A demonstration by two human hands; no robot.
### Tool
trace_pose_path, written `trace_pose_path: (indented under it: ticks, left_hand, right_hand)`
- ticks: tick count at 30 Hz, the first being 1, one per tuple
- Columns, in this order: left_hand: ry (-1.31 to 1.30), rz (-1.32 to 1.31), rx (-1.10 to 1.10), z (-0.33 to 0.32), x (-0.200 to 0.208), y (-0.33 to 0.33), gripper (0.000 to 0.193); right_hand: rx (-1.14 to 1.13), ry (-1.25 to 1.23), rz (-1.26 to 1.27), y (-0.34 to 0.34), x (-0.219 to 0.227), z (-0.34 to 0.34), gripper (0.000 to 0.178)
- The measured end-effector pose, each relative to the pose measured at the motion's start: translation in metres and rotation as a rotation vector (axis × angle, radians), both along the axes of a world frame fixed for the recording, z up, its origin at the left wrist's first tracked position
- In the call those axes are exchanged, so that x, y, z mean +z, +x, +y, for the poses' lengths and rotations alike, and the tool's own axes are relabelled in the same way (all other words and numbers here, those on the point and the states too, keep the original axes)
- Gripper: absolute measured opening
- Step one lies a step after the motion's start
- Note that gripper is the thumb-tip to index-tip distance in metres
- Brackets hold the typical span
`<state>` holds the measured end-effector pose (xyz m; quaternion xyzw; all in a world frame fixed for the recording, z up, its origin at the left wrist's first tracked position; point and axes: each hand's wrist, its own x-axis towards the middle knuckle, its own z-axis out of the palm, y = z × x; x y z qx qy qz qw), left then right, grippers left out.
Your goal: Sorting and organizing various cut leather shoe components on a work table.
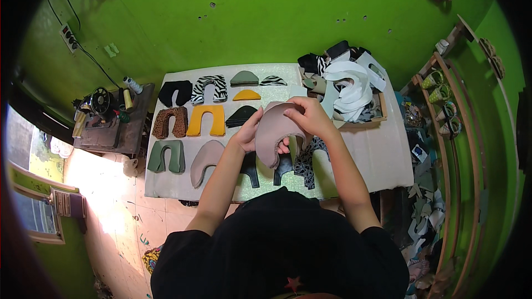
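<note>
A stack of dusty-pink, curved shoe-upper pieces (pixel 271 130) is held up over the table between both hands. My left hand (pixel 249 132) grips its left edge, with fingertips showing beneath the inner curve. At the top right, my right hand (pixel 311 115) closes on the same stack, thumb on the upper face. Below my left forearm lies a matching pink U-shaped stack (pixel 203 158). Around it are a green stack (pixel 159 158), a yellow one (pixel 194 127), a leopard-print one (pixel 163 124), and black half-moon pieces (pixel 240 117). A black patterned stack (pixel 304 166) lies partly hidden below my right hand.
Farther back lie black (pixel 173 91) and zebra-print stacks (pixel 209 88). A box heaped with white scraps (pixel 350 91) stands on the table's far right. A sewing machine (pixel 100 108) is at left; a wooden rack with shoes (pixel 443 99) stands at right, above floor scraps.
</note>
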<state>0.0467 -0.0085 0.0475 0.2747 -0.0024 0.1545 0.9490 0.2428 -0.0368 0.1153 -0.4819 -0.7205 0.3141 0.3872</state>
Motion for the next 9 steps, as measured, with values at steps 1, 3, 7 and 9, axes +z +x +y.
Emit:
trace_pose_path:
  ticks: [1, 3, 7, 9]
  left_hand:
    - [-0.008, -0.007, 0.008, -0.001, 0.000, 0.000, 0.075]
    - [0.001, -0.002, 0.012, -0.001, -0.005, 0.000, 0.075]
    - [0.024, -0.021, 0.020, 0.000, -0.011, -0.002, 0.073]
    - [0.020, 0.010, -0.003, 0.004, -0.022, -0.002, 0.074]
  right_hand:
    - [-0.046, 0.014, -0.005, -0.001, 0.000, -0.001, 0.022]
    - [-0.087, 0.082, -0.035, -0.003, -0.003, -0.003, 0.022]
    - [-0.281, 0.213, -0.084, -0.011, -0.011, -0.009, 0.025]
    - [-0.361, 0.250, -0.085, -0.016, -0.024, -0.009, 0.026]
